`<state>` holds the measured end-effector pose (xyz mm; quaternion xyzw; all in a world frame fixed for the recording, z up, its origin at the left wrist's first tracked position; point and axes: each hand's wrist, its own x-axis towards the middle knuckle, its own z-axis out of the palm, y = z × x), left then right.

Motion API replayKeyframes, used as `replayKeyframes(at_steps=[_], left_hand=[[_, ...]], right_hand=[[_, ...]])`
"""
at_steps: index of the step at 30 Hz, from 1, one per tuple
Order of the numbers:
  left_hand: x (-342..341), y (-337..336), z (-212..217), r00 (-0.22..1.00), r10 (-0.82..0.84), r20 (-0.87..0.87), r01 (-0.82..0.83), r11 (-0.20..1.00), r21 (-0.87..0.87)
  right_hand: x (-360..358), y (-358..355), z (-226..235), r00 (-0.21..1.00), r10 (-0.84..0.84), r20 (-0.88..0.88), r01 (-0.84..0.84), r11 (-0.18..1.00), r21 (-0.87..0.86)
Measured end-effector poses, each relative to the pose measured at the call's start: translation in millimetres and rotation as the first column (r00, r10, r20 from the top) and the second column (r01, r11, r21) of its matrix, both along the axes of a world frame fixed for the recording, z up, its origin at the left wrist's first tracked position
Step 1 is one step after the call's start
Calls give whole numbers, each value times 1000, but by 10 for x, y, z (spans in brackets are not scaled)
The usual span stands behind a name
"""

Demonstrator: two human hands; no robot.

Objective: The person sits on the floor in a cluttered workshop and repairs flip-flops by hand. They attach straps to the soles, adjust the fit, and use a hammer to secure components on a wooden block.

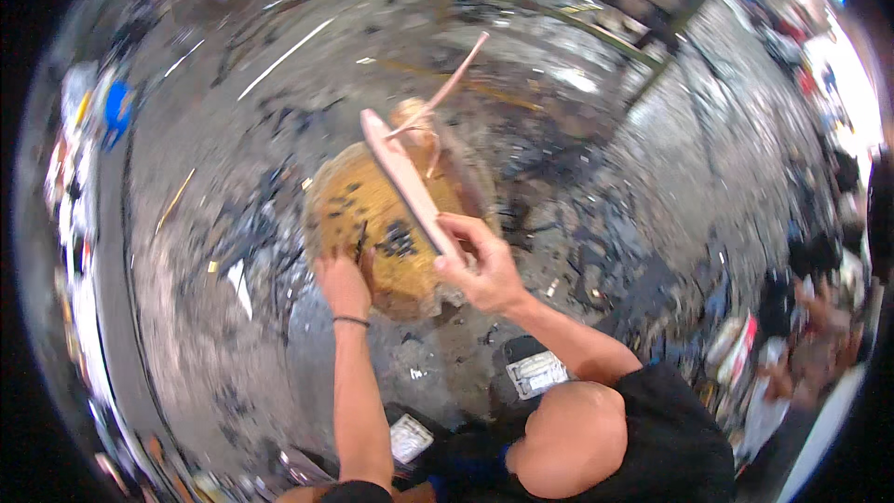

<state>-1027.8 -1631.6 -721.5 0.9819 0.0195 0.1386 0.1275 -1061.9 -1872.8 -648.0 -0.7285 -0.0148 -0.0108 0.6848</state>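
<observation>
My right hand is closed round the heel end of a pale pink sandal with a dark sole edge. Thumb and fingers pinch it from both sides, and it is held tilted above a round wooden block. From its toe end a long thin pink strap sticks out, and a shorter strap piece hangs down. My left hand rests at the block's near left edge. Its fingers are blurred and partly hidden; a thin dark object shows beside them. Small black pieces lie on the block.
A light brown roll-like object stands at the block's far edge. Dark scraps litter the grey floor around it. A wooden frame stands at the far right. A blue object is at the far left. My bare knee is near.
</observation>
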Motion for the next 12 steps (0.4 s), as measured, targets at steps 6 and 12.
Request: replayKeyframes(at_steps=[6,12], left_hand=[[-56,-1110,662,816,-545,-194,-315,-137,-939],[-194,-1926,1000,476,-838,-266,-500,-9,-866]], right_hand=[[-254,-136,107,910,-104,401,291,849,-441],[-1356,-586,618,892,-412,184,451,794,-408]])
